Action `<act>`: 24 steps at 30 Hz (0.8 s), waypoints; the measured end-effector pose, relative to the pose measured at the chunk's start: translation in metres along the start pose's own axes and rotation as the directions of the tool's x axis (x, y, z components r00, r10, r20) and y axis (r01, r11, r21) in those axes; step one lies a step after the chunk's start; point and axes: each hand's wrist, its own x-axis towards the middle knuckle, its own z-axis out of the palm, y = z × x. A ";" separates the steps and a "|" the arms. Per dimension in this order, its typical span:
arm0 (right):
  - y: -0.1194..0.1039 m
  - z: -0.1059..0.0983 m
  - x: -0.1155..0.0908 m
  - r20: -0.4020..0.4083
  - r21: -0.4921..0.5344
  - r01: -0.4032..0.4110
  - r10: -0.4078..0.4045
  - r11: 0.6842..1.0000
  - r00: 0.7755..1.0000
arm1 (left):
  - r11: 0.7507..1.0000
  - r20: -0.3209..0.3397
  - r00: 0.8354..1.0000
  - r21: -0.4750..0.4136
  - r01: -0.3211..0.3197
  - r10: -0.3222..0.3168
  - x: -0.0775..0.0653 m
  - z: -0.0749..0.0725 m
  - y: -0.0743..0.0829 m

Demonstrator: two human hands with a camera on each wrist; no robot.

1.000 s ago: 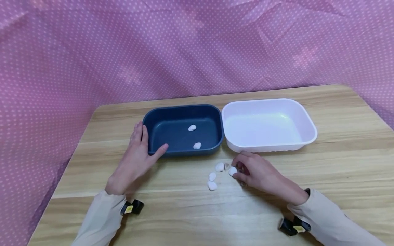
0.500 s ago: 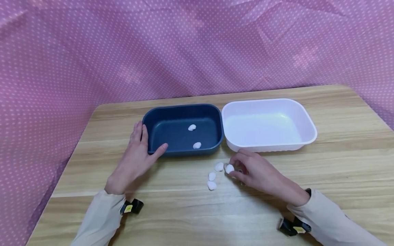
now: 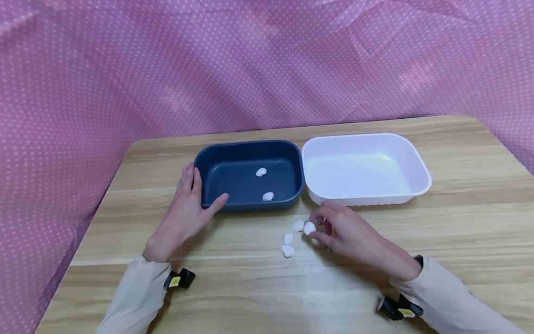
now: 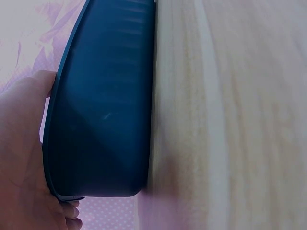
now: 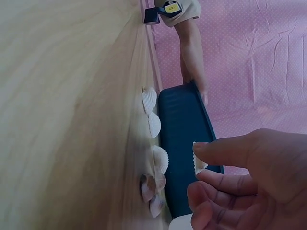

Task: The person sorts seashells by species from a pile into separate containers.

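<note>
In the head view my right hand pinches a white ribbed seashell between thumb and fingers. Seen from the right wrist, that seashell is edge-on at the fingertips, clear of the table. White seashells lie in a short curve left of the hand; in the right wrist view a brownish seashell lies among them. My left hand rests against the left end of a dark blue tray, fingers along its side, thumb over the front rim. Two seashells lie inside it.
A white tray stands right beside the blue one, at the back of the wooden table. Pink dotted cloth hangs behind and at the sides. Each wrist carries a small black camera.
My right hand has shifted slightly left with the pinched seashell, which now covers the small brownish seashell in the head view. My left hand keeps its place on the blue tray.
</note>
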 end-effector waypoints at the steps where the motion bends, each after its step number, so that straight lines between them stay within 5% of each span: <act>1: -0.001 0.000 0.000 -0.004 0.001 0.005 -0.005 1.000 1.000 | 1.000 -0.001 1.000 0.001 0.000 0.000 0.000 0.000 0.000; 13: -0.009 -0.006 0.003 -0.015 0.028 0.021 -0.020 0.999 1.000 | 1.000 -0.005 1.000 0.002 -0.001 0.001 0.001 0.001 0.000; 24: -0.020 -0.021 0.026 -0.026 0.041 0.009 -0.007 0.999 1.000 | 1.000 0.005 1.000 0.001 0.001 -0.001 0.001 -0.001 0.000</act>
